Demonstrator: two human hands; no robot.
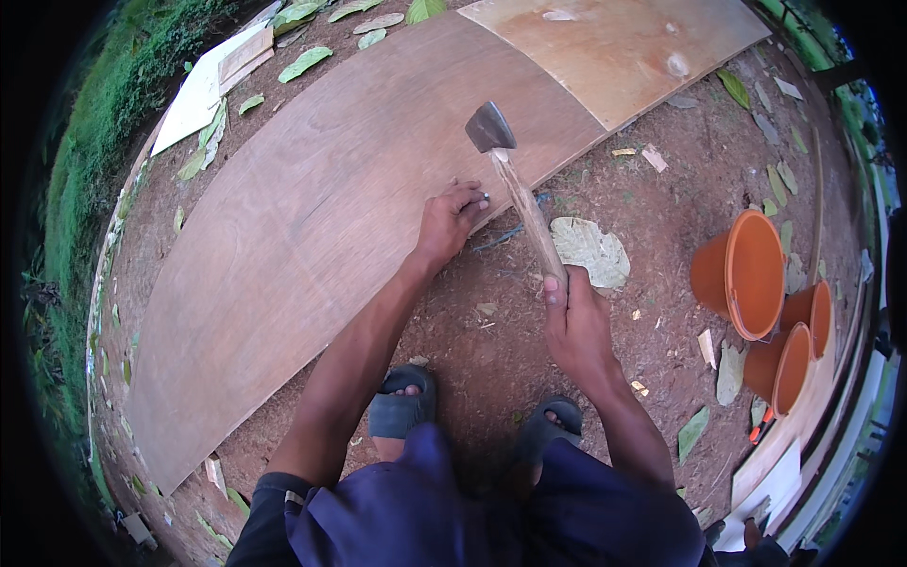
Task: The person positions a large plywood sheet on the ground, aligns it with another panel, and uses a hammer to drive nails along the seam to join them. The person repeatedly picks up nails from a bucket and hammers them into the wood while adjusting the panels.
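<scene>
A large curved brown plywood sheet (312,208) lies in front of me. My left hand (449,225) rests at its near edge, the fingers closed in a pinch. At the fingertips shows a small shiny metal piece (486,197), too small to name surely. My right hand (578,326) is wrapped around the lower part of the wooden handle of a hatchet (529,210). Its dark wedge-shaped head (490,128) is raised above the sheet, to the upper right of my left hand and apart from it.
A lighter, stained plywood piece (624,57) lies at the sheet's far right end. Orange buckets (742,274) stand on the ground at right, near an orange-and-black tool (761,425). Dry leaves (590,250) and wood chips lie about. White board (203,99) lies at far left.
</scene>
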